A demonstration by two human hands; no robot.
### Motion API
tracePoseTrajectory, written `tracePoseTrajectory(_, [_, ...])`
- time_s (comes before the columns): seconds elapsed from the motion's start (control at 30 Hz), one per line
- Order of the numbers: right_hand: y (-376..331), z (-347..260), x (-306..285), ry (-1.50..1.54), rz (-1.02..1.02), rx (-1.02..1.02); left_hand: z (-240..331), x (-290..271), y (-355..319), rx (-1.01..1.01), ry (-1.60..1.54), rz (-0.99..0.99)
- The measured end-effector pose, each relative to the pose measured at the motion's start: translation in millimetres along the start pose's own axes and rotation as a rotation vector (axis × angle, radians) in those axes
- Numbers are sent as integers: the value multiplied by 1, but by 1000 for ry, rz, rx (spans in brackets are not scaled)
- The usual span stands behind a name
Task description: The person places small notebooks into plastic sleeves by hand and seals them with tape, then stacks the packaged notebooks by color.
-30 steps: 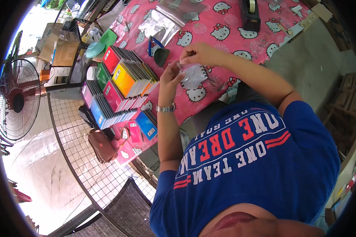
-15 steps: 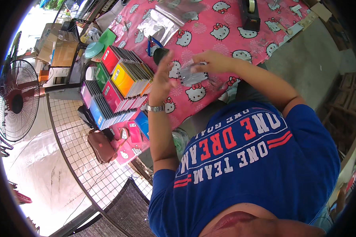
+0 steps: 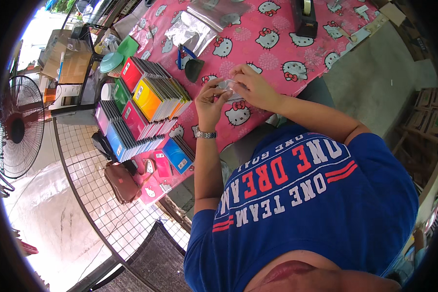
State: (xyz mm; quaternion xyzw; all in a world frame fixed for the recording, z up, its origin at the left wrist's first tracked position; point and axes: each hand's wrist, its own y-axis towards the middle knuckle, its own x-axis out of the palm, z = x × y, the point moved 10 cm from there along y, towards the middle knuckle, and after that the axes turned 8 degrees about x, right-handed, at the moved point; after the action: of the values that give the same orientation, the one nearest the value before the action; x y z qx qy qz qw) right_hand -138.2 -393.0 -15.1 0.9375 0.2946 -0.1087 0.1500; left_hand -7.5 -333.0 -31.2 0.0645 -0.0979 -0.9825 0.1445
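Observation:
My left hand (image 3: 210, 103), with a metal watch at its wrist, meets my right hand (image 3: 256, 87) over the near part of the pink table. Between them is a small transparent plastic bag (image 3: 232, 88), pinched by the fingers of both hands. What lies inside or under the plastic is hard to make out. Just beyond my left hand lie a dark, flat, rounded piece (image 3: 194, 71) and blue-handled pliers (image 3: 184, 54). Left of that hand rise stacks of spiral notebooks (image 3: 153, 100) with yellow, red, green, pink, purple and blue covers.
Transparent plastic bags (image 3: 192, 31) are spread at the far side of the table (image 3: 272, 61). A black tape dispenser (image 3: 305, 24) stands far right. Past the notebooks are a teal bowl (image 3: 113, 62), a brown bag (image 3: 123, 182), a wire grid and a standing fan (image 3: 18, 127).
My left hand has come down and right, from raised with fingers spread to gripping the plastic bag. My right hand has stayed on the plastic, its fingers shifting slightly.

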Motion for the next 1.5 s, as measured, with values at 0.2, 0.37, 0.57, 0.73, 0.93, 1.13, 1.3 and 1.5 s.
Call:
tracePoseTrajectory(0.2, [31,-16,-50,-181,127,-249,-1,-8,7,-2,79,39])
tracePoseTrajectory(0.37, [38,109,-267,-558,961,181,5,0,20,-122,403,-113])
tracePoseTrajectory(0.57, [32,202,-273,338,643,636,-9,2,16,-162,92,-73])
tracePoseTrajectory(0.73, [12,193,-239,844,713,349,-17,-3,5,0,22,63])
tracePoseTrajectory(0.93, [7,247,-157,1412,135,546,-23,15,10,-63,-78,71])
tracePoseTrajectory(1.13, [78,39,-22,454,-548,436,-36,2,3,-6,-97,140])
tracePoseTrajectory(1.3, [88,-17,45,-743,-886,-171,-31,2,7,24,-85,178])
tracePoseTrajectory(1.5, [82,67,53,-493,-1155,344,-23,4,8,61,-106,256])
